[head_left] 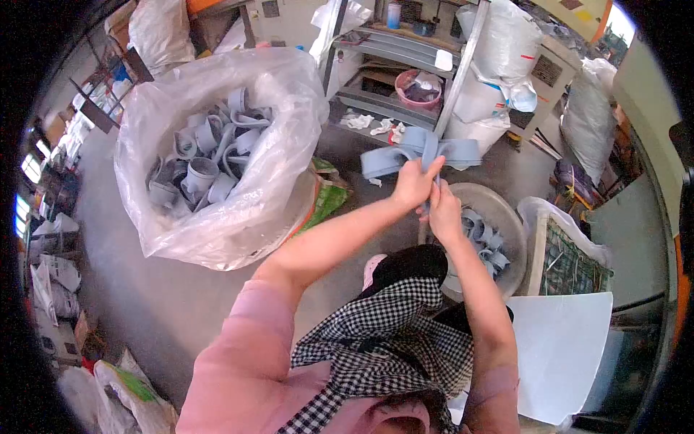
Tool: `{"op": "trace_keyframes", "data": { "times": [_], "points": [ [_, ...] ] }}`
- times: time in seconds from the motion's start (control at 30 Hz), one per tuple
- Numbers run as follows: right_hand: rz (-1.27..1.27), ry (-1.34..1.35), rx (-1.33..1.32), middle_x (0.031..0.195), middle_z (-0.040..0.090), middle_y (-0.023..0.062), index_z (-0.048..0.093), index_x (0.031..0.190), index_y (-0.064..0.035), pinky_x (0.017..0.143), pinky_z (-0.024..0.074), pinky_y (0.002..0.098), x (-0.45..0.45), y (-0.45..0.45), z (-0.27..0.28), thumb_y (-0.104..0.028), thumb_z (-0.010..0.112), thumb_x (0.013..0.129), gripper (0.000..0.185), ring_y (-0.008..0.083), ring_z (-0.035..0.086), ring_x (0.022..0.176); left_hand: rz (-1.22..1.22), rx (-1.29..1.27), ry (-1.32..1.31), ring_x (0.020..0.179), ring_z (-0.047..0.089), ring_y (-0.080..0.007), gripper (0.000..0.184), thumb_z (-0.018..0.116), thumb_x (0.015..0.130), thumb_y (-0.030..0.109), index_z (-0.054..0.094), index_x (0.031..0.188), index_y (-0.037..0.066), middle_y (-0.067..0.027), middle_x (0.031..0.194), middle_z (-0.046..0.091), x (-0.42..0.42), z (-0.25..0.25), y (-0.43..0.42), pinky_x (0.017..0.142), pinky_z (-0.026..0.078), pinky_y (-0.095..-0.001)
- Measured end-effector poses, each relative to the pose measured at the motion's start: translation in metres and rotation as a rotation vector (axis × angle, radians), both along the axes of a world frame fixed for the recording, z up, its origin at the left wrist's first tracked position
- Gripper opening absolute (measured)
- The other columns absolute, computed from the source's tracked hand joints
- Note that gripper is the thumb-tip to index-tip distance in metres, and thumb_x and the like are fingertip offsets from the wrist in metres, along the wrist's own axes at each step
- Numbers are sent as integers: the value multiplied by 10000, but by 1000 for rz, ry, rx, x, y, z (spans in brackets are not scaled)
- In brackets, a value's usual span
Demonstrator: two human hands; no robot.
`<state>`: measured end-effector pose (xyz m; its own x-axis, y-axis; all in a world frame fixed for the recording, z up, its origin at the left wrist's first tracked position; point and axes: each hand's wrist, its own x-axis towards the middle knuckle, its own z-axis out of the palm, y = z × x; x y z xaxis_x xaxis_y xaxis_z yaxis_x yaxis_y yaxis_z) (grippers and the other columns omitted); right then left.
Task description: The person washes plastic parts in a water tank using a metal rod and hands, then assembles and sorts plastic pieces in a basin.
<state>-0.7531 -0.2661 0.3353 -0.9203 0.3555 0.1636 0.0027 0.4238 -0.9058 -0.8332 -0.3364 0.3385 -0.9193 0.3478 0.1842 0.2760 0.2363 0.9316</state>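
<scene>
A grey-blue moulded plastic piece (463,151) with curved, ring-like arms is held up in front of me, above the floor. My left hand (413,184) is closed around its lower middle, thumb pointing up. Just below and to the right, my right hand (443,208) is closed on the same piece's lower part, which the fingers mostly hide. Under my right forearm stands a round tub (510,206) with similar grey-blue parts (483,235) in it. To the left, a large clear plastic bag (137,195) stands open, filled with more such parts (200,173).
Ahead is a metal shelf rack (390,47) holding a pink basket (419,101). Stuffed white sacks (506,43) stand at the back right. A white board (564,354) and a framed crate (575,257) are on my right. A green-printed sack (325,192) lies beside the bag.
</scene>
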Motion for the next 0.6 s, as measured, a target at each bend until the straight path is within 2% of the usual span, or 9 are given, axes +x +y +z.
{"op": "trace_keyframes", "data": {
  "times": [0.1,0.17,0.23,0.33,0.37,0.43,0.5,0.57,0.6],
  "points": [
    [-34,-18,201,647,602,121,497,978,29,450,456,342,-3,17,-11,-276,358,967,335,191,591,463,-138,-161,15,674,633,-329,476,551,857,416,618,777,-49,-242,663,591,-8,7,-17,628,476,-415],
    [-121,83,84,599,580,101,525,915,28,452,439,330,-7,38,-24,-270,364,966,343,193,551,444,48,-318,392,692,636,-333,474,578,833,441,638,796,-28,-233,703,610,-24,-1,-29,642,483,-413],
    [-270,104,50,595,568,87,548,884,20,475,427,323,-10,77,-50,-298,348,970,385,185,515,457,0,-428,511,710,633,-340,476,605,804,470,654,836,-3,-224,739,621,-31,20,-64,645,484,-402],
    [-375,90,5,557,532,76,578,797,2,484,404,317,19,102,-42,-354,321,972,472,163,500,483,40,-353,408,621,611,-222,432,641,791,433,668,854,6,-164,708,644,-41,38,-120,604,465,-383],
    [-378,37,4,548,524,76,583,774,1,481,399,319,28,112,-46,-370,315,971,498,160,498,482,161,-484,205,647,633,-282,403,643,793,405,672,886,14,-200,690,626,-16,81,-135,632,471,-380],
    [-415,15,26,538,517,77,586,741,-1,482,399,317,42,122,-45,-381,326,966,512,160,496,480,259,-462,589,617,616,-195,351,648,804,345,670,874,2,-170,704,649,-56,68,-182,611,463,-358],
    [-417,-2,42,555,533,81,591,759,9,495,409,321,50,135,-51,-391,328,963,521,167,504,486,354,-348,631,632,582,-158,313,667,793,296,665,860,-10,-160,734,659,-78,80,-228,634,454,-332],
    [-443,-9,17,577,547,94,591,788,16,506,417,327,54,143,-52,-389,327,963,513,171,513,495,514,-471,648,622,552,-143,390,670,787,350,649,859,-33,-157,681,631,-103,106,-271,621,448,-318],
    [-450,-15,-5,599,561,107,590,817,22,516,424,333,57,144,-53,-387,326,962,508,174,521,504,622,-776,695,575,534,-172,425,657,790,385,650,836,-37,-144,642,616,-133,116,-305,604,443,-326]
  ]
}}
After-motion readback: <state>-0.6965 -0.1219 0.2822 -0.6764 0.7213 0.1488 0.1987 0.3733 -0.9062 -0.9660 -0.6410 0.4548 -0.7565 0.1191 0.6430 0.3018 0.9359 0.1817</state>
